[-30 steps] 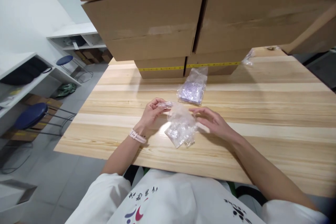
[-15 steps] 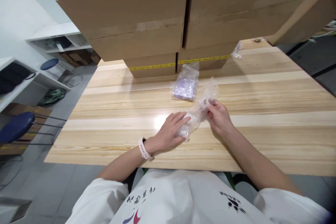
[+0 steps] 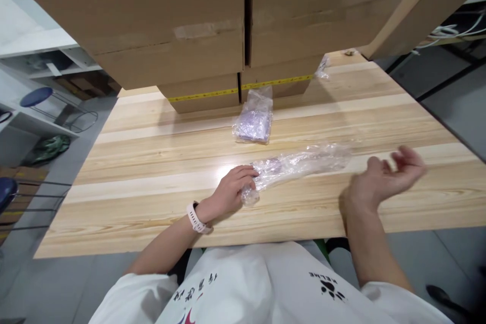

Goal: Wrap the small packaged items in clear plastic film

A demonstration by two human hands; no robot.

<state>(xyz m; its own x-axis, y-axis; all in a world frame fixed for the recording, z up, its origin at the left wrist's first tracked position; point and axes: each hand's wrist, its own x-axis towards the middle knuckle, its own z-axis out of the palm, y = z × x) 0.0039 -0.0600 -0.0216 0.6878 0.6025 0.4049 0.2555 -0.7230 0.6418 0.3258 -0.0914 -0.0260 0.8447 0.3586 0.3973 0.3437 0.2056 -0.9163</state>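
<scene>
A long strip of crinkled clear plastic wrap (image 3: 304, 164) lies stretched across the wooden table, with a faint purple tint near its left end. My left hand (image 3: 233, 186), wearing a pale pink watch band, grips that left end, its fingers curled over the plastic. To the right of the strip, my right hand (image 3: 387, 177) is raised off the wrap with its fingers loosely bent and apart, slightly blurred, holding nothing. Beyond the strip, a purple item in a clear plastic bag (image 3: 253, 122) rests near the boxes, touched by neither hand.
Large stacked cardboard boxes (image 3: 163, 30) with yellow tape fill the far side of the wooden table (image 3: 152, 162). A small clear plastic scrap (image 3: 322, 67) lies beside them. Stools (image 3: 37, 96) and shelves stand left; white cables (image 3: 444, 31) hang at the right.
My right hand has let go of the plastic and swung right. The wrap, bunched between both hands before, now lies extended to the right. My left hand stays at its left end.
</scene>
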